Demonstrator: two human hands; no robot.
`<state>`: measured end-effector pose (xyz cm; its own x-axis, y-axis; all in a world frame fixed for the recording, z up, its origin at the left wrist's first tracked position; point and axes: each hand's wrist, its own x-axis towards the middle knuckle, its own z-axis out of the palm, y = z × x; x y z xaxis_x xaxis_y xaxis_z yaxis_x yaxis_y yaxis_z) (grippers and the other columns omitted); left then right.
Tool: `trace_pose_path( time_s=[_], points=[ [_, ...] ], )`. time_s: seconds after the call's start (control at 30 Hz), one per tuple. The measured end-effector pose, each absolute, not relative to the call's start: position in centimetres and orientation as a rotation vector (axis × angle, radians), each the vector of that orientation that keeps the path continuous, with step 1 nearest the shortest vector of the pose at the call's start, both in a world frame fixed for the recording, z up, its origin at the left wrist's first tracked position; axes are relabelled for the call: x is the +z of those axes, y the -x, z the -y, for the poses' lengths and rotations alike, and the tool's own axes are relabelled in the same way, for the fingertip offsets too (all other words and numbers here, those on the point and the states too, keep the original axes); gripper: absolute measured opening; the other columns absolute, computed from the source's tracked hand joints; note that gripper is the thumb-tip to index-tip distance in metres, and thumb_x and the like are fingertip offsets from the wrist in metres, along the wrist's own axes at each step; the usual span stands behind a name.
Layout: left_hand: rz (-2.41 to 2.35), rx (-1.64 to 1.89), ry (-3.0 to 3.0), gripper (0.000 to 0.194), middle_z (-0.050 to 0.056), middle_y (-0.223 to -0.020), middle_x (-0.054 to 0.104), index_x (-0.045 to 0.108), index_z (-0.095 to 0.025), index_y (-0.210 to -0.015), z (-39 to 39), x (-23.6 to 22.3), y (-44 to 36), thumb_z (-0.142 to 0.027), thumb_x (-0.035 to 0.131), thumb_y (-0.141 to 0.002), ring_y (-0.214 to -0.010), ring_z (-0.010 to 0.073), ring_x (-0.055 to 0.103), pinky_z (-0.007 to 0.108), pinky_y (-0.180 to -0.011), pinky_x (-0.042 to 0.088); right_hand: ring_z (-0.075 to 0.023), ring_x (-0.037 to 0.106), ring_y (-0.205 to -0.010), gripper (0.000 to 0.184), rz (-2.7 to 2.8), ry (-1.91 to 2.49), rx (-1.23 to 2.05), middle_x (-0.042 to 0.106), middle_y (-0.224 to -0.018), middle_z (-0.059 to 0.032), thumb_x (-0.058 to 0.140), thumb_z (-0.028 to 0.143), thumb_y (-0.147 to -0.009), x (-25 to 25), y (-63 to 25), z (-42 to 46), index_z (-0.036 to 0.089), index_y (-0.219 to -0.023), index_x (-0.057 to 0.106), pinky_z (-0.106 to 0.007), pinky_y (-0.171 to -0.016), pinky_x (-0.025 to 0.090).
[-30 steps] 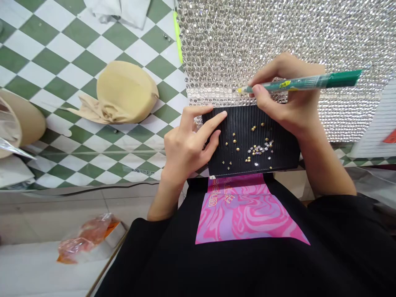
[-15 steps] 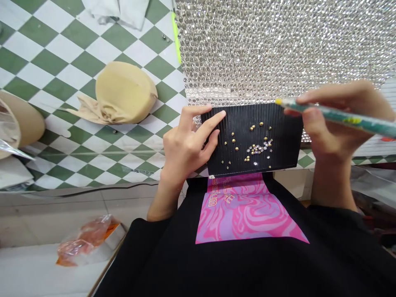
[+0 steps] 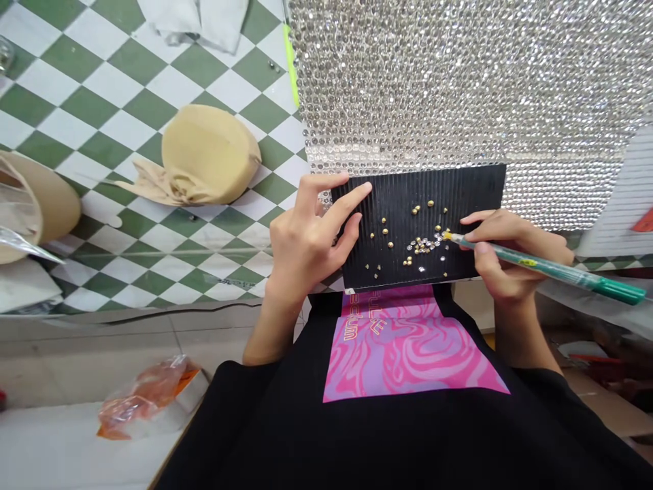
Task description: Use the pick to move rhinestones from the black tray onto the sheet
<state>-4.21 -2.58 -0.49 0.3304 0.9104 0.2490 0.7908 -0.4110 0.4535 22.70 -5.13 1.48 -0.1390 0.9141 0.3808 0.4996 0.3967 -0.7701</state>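
Right fingers (image 3: 488, 267) around a pen (image 3: 548, 267) — green, slim, yellow-tipped

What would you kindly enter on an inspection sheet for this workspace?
Surface: checkered covering, with a glittering studded sheet toward the right.
Things in use: black ridged tray bearing scattered gold and clear stones; pen-like tool.
Clutter: yellowish wrapped object, tan roll and white crumpled material, toward the left.
Hands: left hand has fingers over the tray's left part; right hand grips the tool, tip at the stones, contact unclear.
Cables: dark cord-like line below the covering's edge.
Surroundings: orange and clear plastic bag, lower left.
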Motion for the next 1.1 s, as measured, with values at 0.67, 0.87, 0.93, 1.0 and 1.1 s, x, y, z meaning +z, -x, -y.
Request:
trace_pose_path(
  time_s=[0.67,0.87,0.93,1.0,1.1],
  points=[
    [-1.560,0.687,-2.352,0.036,0.005,-0.122,0.069,0.066,-0.035,-0.126,2.5,-0.6,4.2,-0.023,0.057,-0.093,-0.064,0.0110,0.064,0.028,-0.057,0.052,-0.0066,0.066,-0.068,0.006,1.736,1.074,0.764,0.066,-0.079,0.0017,0.063,0.016,-0.088,2.8,-19.6,-3.4,0.015,-0.086,0.068,-0.018,-0.058,0.052],
    [-1.533,0.722,-2.372,0.037,0.009,-0.123,0.067,0.066,-0.029,-0.128,2.5,-0.5,4.2,-0.021,0.058,-0.093,-0.067,0.0109,0.066,0.026,-0.056,0.050,-0.0055,0.064,-0.075,0.011,1.936,1.037,0.894,0.059,-0.087,0.0018,0.061,0.022,-0.090,2.2,-17.8,-5.9,0.012,-0.090,0.058,-0.020,-0.068,0.055],
    [-1.521,0.748,-2.360,0.037,0.008,-0.122,0.068,0.066,-0.029,-0.128,2.5,-0.6,4.2,-0.021,0.057,-0.093,-0.066,0.0105,0.065,0.026,-0.056,0.049,-0.0052,0.064,-0.074,0.015,1.971,1.076,0.892,0.058,-0.082,0.0032,0.060,0.025,-0.091,1.8,-17.5,-6.1,0.012,-0.087,0.056,-0.019,-0.067,0.054],
    [-1.514,0.763,-2.352,0.036,0.008,-0.122,0.068,0.066,-0.030,-0.127,2.6,-0.6,4.3,-0.021,0.057,-0.093,-0.066,0.0101,0.065,0.026,-0.056,0.049,-0.0053,0.064,-0.073,0.017,1.993,1.104,0.888,0.059,-0.081,0.0037,0.059,0.028,-0.093,1.7,-17.3,-6.1,0.012,-0.087,0.055,-0.018,-0.067,0.054],
    [-1.533,0.725,-2.338,0.036,0.007,-0.123,0.068,0.066,-0.032,-0.127,2.6,-0.5,4.3,-0.023,0.056,-0.094,-0.064,0.0100,0.065,0.027,-0.056,0.050,-0.0052,0.065,-0.074,0.019,2.012,1.125,0.866,0.060,-0.083,0.0040,0.060,0.030,-0.094,1.8,-17.2,-5.9,0.013,-0.087,0.055,-0.018,-0.066,0.053]
  ],
)
